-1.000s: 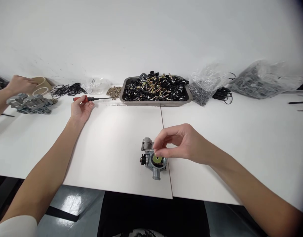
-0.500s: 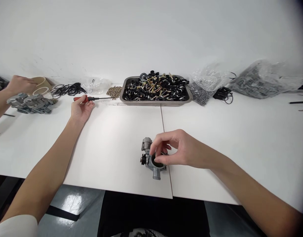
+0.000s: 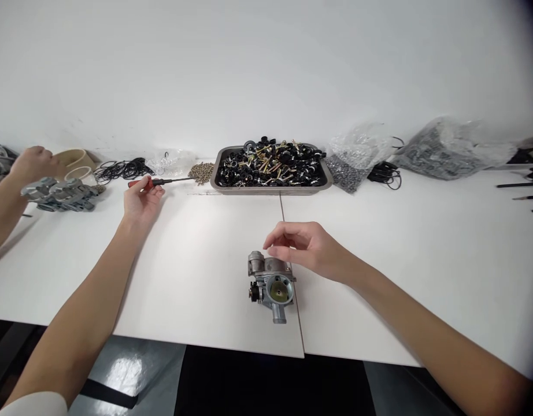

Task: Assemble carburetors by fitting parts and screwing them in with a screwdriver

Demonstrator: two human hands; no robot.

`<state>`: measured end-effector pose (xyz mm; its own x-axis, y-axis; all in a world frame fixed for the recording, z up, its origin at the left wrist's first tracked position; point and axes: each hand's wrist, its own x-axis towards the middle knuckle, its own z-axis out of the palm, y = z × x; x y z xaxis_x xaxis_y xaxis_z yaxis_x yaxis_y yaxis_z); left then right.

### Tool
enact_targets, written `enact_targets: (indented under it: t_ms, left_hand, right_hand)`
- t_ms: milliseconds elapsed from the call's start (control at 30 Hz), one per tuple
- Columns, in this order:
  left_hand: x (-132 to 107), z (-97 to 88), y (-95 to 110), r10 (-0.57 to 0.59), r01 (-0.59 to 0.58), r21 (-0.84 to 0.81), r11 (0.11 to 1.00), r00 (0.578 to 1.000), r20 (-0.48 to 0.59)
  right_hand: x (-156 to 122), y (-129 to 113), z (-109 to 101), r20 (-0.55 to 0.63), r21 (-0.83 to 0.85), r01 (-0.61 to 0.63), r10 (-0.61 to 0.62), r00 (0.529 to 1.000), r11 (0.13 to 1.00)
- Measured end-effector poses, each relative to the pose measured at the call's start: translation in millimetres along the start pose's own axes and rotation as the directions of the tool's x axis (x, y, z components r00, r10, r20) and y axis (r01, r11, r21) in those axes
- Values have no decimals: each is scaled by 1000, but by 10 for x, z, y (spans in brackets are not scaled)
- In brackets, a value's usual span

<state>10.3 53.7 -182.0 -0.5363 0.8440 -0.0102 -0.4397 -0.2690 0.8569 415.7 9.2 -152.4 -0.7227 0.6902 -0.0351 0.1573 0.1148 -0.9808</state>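
Observation:
My left hand point(image 3: 143, 202) is closed round the red handle of a screwdriver point(image 3: 156, 182). Its shaft points right, the tip at a pile of small brass-coloured screws point(image 3: 201, 172). Below the middle of the table's seam lies a grey metal carburetor point(image 3: 273, 289), its round bore facing me. A brass-coloured disc point(image 3: 279, 291) shows inside that bore. My right hand point(image 3: 307, 245) hovers at the carburetor's upper right, fingers loosely curved, thumb and index tips a little apart. Nothing can be seen between them.
Behind stands a metal tray point(image 3: 270, 190) heaped with black parts and yellowish pins. Plastic bags of small parts point(image 3: 448, 150) lie right, black rubber rings point(image 3: 123, 169) left. Two further carburetors point(image 3: 62, 193) sit at far left, near another person's hand point(image 3: 34, 167) and a tape roll point(image 3: 73, 159).
My right hand has lifted out of the carburetor's bore and moved up and away, uncovering the brass-coloured disc. My left hand still holds the screwdriver in about the same place.

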Motion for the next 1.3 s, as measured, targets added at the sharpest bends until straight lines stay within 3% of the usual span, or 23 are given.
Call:
enact_targets:
  t_ms: [133, 267, 400, 533, 767, 1300]
  left_hand:
    - [-129, 165, 155, 46, -47, -109, 993, 999, -5]
    - [-352, 424, 225, 34, -22, -108, 994, 993, 109]
    - [-632, 681, 76, -64, 73, -37, 997, 978, 200]
    - [-883, 840, -162, -237, 210, 118, 970, 923, 303]
    - [-1045, 879, -327, -315, 237, 228, 944, 855, 412]
    - [-1093, 901, -342, -306, 226, 224, 948, 840, 447]
  right_hand:
    - [105, 167, -49, -143, -47, 21, -28, 989, 999]
    - [189, 302, -81, -252, -138, 40, -74, 965, 990]
    - [225, 374, -107, -322, -236, 88, -163, 933, 968]
    - [232, 415, -124, -306, -252, 86, -164, 938, 964]
    - [238, 448, -108, -252, -232, 49, -109, 961, 972]
    - [257, 474, -123, -234, -182, 69, -111, 966, 981]
